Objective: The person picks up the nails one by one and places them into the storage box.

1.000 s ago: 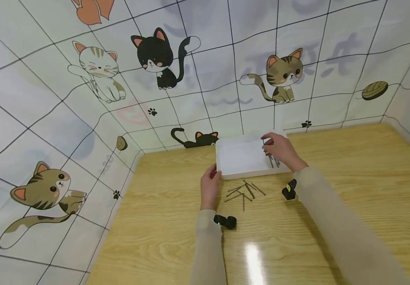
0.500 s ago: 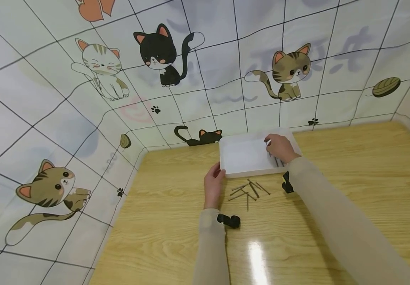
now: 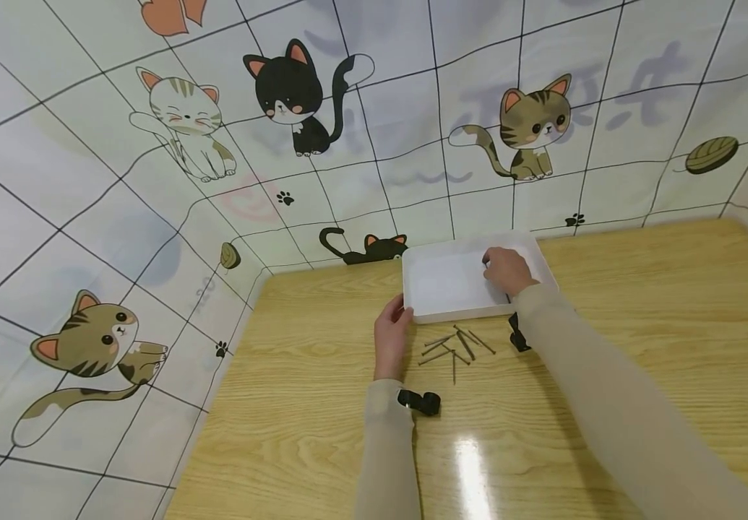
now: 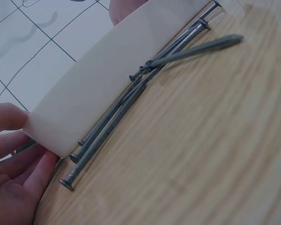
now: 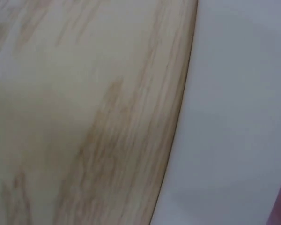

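A shallow white tray [image 3: 441, 278] lies on the wooden table against the back wall. My left hand [image 3: 391, 338] grips its near left corner, the thumb on one side of the wall and fingers curled at the other, as the left wrist view shows. Over the tray's right half, my right hand [image 3: 509, 270] pinches a nail [image 3: 486, 262], of which only a dark end shows at the fingertips. Nails lying in the tray are mostly hidden by this hand and its sleeve. Several long steel nails [image 4: 114, 112] lie loosely crossed on the table along the tray's front wall.
The wooden table [image 3: 295, 426] extends to both sides and toward me. Behind it and at the left stands a wall covering [image 3: 406, 130] printed with cats and grid lines. Black wrist cameras sit on both sleeves.
My right hand has lowered toward the tray floor with the nail, which now shows less. The left hand keeps its grip on the corner. The head view has shifted slightly.
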The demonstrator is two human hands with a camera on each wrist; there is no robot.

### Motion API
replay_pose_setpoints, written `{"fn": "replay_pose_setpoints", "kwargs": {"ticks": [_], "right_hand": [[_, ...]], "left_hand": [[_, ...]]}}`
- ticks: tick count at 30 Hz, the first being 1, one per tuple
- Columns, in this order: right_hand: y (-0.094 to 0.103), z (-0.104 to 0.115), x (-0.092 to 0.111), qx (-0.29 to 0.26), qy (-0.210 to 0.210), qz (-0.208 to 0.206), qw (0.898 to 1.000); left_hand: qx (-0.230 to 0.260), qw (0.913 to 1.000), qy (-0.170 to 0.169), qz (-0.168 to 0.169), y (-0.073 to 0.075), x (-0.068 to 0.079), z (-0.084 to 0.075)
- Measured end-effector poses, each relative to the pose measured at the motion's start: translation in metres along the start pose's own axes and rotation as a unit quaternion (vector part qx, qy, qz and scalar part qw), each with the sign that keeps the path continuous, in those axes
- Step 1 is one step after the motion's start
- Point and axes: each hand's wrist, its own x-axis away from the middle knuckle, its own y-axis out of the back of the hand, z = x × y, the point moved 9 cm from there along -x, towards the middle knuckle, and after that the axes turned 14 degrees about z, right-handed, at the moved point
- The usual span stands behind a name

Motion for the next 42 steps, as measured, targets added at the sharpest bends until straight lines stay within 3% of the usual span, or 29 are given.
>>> {"fn": "replay_pose_setpoints", "kwargs": {"ticks": [9, 15, 30, 42], "right_hand": [[-0.004, -0.004, -0.005, -0.002, 0.004, 0.002, 1.000], [0.003, 0.000, 0.008, -0.031, 0.001, 0.004, 1.000], [0.086, 0.026, 0.053, -0.035, 0.042, -0.048, 0.997], [0.112, 0.013, 0.094, -0.054, 0.029, -0.066, 0.996]], "left_hand": [[-0.012, 0.9999, -0.007, -0.007, -0.001, 0.001, -0.002], [-0.013, 0.9999, 0.002, -0.002, -0.003, 0.000, 0.004], [-0.005, 0.9999, -0.007, -0.012, 0.000, -0.006, -0.001], [-0.022, 0.9997, 0.000, -0.008, -0.003, -0.007, 0.002]]}}
